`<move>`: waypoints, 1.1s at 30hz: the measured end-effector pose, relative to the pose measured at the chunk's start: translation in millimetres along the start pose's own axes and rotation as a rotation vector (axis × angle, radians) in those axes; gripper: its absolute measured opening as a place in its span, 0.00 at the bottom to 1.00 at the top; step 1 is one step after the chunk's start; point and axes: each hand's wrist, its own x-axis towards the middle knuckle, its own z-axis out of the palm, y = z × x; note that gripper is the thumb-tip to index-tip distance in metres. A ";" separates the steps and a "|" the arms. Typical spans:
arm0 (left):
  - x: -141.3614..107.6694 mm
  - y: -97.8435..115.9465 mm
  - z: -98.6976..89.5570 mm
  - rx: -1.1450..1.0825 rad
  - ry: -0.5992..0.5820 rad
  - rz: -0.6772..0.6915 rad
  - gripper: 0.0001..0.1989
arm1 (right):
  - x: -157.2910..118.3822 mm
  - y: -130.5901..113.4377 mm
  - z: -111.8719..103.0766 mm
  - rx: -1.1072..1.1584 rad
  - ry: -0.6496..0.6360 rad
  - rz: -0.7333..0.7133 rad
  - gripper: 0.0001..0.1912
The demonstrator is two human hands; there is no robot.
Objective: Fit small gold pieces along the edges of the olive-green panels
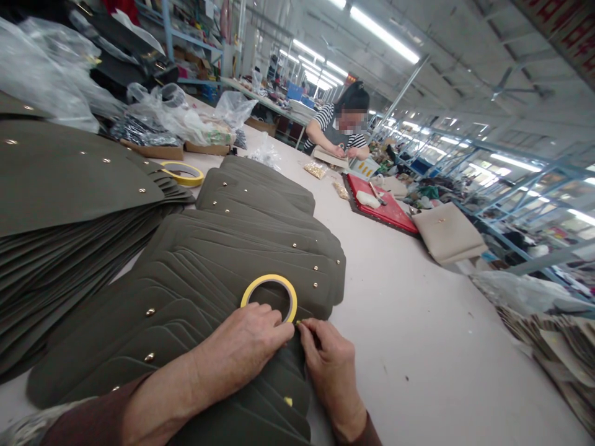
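My left hand (255,337) is closed on the lower edge of a yellow tape roll (291,290), which stands above the dark green pieces. Close on its right, my right hand (329,353) pinches a small yellow bit of tape (298,323) between thumb and fingertips. Beneath both hands lie overlapping dark green pieces (186,288) with rounded ends and small gold studs. A little yellow scrap (289,401) rests on the pieces near the bottom.
Another yellow tape roll (189,176) lies behind at the left, beside a taller green stack (69,167). Across the pale table (395,310), a person in a striped top works near a red board (379,204). Beige pieces (449,232) lie at the right.
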 end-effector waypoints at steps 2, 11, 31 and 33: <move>-1.5 -0.6 1.3 0.004 0.028 0.028 0.05 | 2.6 -1.9 1.0 -0.054 -0.030 -0.023 0.09; -7.0 -12.0 -0.8 -0.182 0.446 0.153 0.08 | 8.3 -8.7 -19.0 0.141 -0.310 0.059 0.13; -5.7 -5.9 -1.6 -0.144 0.292 0.098 0.08 | 12.8 -25.0 -13.1 0.138 0.134 -0.300 0.09; -5.4 -6.9 -1.0 -0.108 0.266 0.101 0.12 | 11.2 -27.2 -12.8 0.158 0.154 -0.246 0.08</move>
